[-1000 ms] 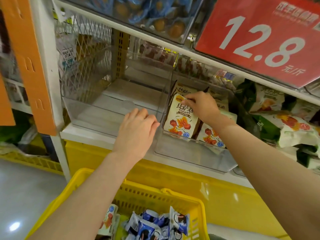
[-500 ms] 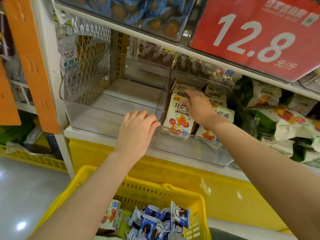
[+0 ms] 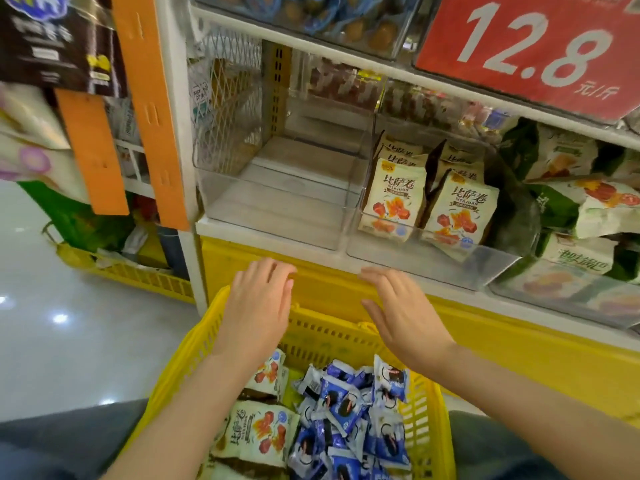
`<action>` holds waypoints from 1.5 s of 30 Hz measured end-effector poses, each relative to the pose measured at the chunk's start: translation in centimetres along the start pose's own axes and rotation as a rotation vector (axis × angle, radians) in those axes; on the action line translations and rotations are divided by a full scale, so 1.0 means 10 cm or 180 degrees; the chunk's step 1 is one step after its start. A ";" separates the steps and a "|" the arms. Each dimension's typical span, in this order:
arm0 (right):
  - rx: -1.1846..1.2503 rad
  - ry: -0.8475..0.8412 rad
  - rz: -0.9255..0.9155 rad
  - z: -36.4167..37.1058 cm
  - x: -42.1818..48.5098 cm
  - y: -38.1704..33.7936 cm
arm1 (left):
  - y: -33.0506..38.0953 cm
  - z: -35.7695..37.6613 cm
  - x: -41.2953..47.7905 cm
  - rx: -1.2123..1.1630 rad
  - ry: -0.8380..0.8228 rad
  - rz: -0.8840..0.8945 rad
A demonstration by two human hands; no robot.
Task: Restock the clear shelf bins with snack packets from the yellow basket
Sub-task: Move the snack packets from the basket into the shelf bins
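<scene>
My left hand (image 3: 258, 306) and right hand (image 3: 401, 315), both released, hover over the slotted yellow plastic basket (image 3: 329, 336) of glossy packets (image 3: 346, 407).

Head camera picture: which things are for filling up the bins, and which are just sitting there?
For the job: yellow basket, blue packets, white packets, empty clear bin, part-filled clear bin, left hand, right hand.
Just there: red price sign, green-and-white bags, orange strips.

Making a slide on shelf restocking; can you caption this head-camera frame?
Left hand and right hand, both open, hover above the yellow basket of snack packets, below a clear bin of cream packets.
</scene>
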State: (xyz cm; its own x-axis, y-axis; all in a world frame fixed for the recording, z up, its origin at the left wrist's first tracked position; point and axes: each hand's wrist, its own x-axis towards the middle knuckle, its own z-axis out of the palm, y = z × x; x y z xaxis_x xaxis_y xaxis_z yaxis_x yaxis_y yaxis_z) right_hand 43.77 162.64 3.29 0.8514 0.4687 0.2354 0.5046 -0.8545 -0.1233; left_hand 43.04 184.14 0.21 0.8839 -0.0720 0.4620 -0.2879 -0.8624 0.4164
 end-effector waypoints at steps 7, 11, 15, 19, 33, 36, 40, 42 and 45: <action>0.0482 -0.1199 0.0226 1.14 -0.27 -0.39 | -1.02 0.25 -0.92 0.0601 -0.1020 -0.1581; 0.0920 -0.2097 0.0640 1.85 -0.45 -0.58 | -1.42 0.31 -1.28 0.0153 -0.1389 -0.2311; 0.1268 -0.2449 0.0790 2.30 -0.53 -0.70 | -1.51 0.36 -1.38 -0.0512 -0.1169 -0.2328; 0.1480 -0.2448 0.1204 2.56 -0.45 -0.82 | -1.51 0.36 -1.38 -0.0585 -0.1046 -0.2271; 0.2198 -0.2978 0.2036 2.57 -0.53 -0.83 | -1.43 0.33 -1.34 -0.0535 -0.1070 -0.2308; 0.2594 -0.2755 0.2022 2.30 -0.47 -0.82 | -1.36 0.28 -1.32 -0.0295 -0.1117 -0.2361; 0.3286 -0.2098 0.1910 1.83 -0.26 -0.88 | -1.14 0.24 -1.25 0.0321 -0.0379 -0.2174; 0.3640 -0.1790 0.1916 1.65 -0.15 -0.93 | -0.99 0.21 -1.16 -0.0530 -0.0273 -0.2405; 0.4105 -0.1742 0.1898 1.43 -0.01 -1.03 | -0.82 0.10 -1.01 -0.2789 -0.0465 -0.3031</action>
State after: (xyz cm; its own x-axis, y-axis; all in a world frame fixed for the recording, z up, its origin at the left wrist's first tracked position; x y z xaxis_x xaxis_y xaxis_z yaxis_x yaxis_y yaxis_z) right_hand 40.59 174.59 -9.27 0.7702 0.4070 -0.4910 -0.3914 -0.3061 -0.8678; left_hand 36.88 191.44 -8.62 0.8885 0.2820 -0.3619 0.3764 0.0033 0.9265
